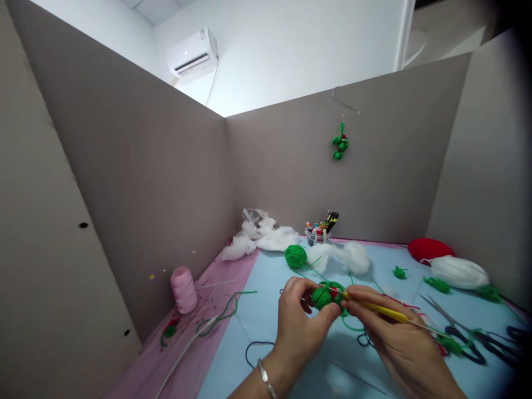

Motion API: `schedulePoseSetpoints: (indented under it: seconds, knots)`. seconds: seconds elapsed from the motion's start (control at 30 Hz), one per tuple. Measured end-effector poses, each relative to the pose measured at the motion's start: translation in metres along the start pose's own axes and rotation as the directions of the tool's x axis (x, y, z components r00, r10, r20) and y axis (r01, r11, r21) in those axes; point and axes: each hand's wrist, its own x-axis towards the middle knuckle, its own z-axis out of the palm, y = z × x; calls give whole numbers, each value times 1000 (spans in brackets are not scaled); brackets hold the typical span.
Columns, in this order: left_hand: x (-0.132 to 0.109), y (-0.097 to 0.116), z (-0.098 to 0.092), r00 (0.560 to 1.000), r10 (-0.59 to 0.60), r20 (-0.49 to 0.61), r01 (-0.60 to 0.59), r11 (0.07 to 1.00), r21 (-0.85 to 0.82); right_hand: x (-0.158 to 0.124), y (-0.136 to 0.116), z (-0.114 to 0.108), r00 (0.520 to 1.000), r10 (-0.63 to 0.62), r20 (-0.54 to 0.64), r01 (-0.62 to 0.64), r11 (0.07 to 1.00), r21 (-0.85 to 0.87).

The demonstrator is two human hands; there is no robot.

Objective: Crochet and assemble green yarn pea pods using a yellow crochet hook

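Between the fingers and thumb of my left hand [297, 316] is a small green crocheted piece [322, 298] with a bit of red on its right side. My right hand [386, 327] grips a crochet hook [384, 312] by its yellow handle, and the hook's thin tip reaches to the green piece. Green yarn hangs below the piece and loops near my right fingers. Behind my hands lies a green yarn ball [296, 256], with strands running toward the piece. Just where the hook tip sits in the stitches is too small to tell.
White stuffing [278, 238] and a clear tub of thread spools and pens [318, 235] stand at the back. Scissors [451, 321], red yarn [430, 250] and white yarn [459, 271] lie right. A pink thread cone [183, 290] stands left. A green ornament [339, 145] hangs on the partition.
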Motion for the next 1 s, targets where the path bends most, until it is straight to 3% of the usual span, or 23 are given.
schedulePoseSetpoints:
  seconds: [0.2, 0.4, 0.73, 1.0]
  knots:
    - [-2, -2, -3, 996, -75, 58, 87, 964, -250, 2, -3, -7, 995, -97, 18, 98, 991, -88]
    - [0, -5, -4, 992, -68, 102, 101, 926, -364, -1, -6, -7, 994, -92, 57, 96, 993, -68]
    - [0, 2, -6, 966, -169, 198, 250, 812, -527, -2, -14, -7, 991, 131, 33, -132, 991, 34]
    - [-1, 1, -7, 959, -126, 254, 264, 720, -642, -2, -15, -3, 1000, -1, 11, 1, 1000, -32]
